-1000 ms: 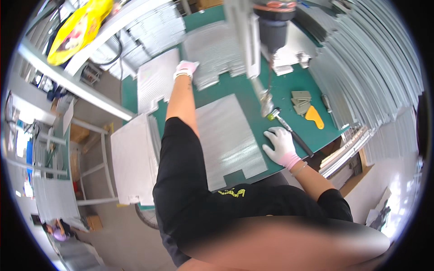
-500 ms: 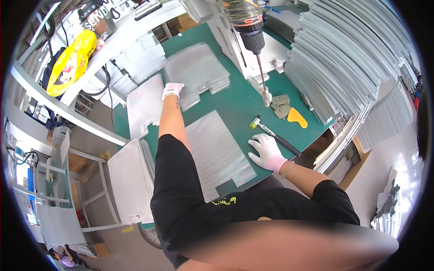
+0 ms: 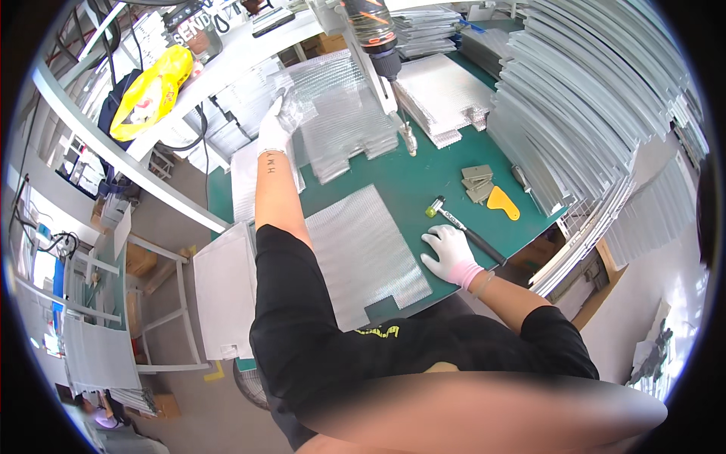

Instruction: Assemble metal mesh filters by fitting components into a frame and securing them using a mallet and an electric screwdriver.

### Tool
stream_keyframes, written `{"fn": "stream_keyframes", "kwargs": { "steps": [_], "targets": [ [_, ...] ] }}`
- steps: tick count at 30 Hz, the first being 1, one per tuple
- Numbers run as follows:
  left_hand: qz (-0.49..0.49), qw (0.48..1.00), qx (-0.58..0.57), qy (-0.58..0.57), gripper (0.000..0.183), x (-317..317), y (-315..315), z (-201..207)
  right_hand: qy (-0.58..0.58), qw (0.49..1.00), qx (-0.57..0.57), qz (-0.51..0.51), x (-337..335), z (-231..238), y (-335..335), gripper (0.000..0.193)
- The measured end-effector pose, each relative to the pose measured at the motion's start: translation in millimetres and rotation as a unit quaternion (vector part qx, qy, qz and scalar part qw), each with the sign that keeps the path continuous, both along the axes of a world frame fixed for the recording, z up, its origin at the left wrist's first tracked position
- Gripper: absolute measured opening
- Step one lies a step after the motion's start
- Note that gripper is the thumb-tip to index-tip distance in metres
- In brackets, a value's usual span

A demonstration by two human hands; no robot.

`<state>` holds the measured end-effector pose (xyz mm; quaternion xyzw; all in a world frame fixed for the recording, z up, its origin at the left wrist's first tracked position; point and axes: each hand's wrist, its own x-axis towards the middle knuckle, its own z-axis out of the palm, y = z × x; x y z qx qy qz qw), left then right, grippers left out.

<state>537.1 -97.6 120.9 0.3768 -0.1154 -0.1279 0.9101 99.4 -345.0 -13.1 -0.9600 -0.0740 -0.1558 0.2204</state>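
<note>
Your left hand [image 3: 278, 125] has just gone from flat on the stack to fingers grasping a clear sheet [image 3: 333, 106], lifted off it. Right hand [image 3: 448, 251] stays open, flat on bench [image 3: 393, 189] by the mallet [image 3: 461, 225].

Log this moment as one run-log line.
left hand: lifting clear ribbed plastic sheet | right hand: flat on green cutting mat | small mallet: beside it

A single head-worn fisheye view looks steeply down from above the person's shoulders onto the green desk [image 3: 423, 189], close enough that both forearms rise from the lower edge. It faces forward across the desk; beyond it, straight shelf edges bend toward the round rim.
</note>
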Motion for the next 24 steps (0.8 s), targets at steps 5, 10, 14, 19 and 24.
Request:
{"fn": "stream_keyframes", "kwargs": {
  "steps": [5,10,14,19,24],
  "targets": [
    [-0.037,0.993,-0.107,-0.011,0.032,-18,20,-25,-0.014,1.0,-0.003,0.002,2,-3,1,0.039],
    [0.076,0.968,0.238,0.026,0.03,-44,33,-53,-0.025,1.0,-0.017,0.001,4,-6,2,0.037],
    [0.066,0.997,0.027,-0.01,0.036,-63,53,-26,-0.034,0.999,-0.023,0.012,6,-4,5,0.037],
    [0.116,0.986,0.119,0.026,0.035,-58,37,-25,-0.061,0.998,-0.022,-0.004,4,-13,0,0.037],
    [0.12,0.912,0.364,-0.145,0.076,44,131,-47,-0.038,0.999,-0.015,0.036,7,-3,12,0.039]
  ]
}}
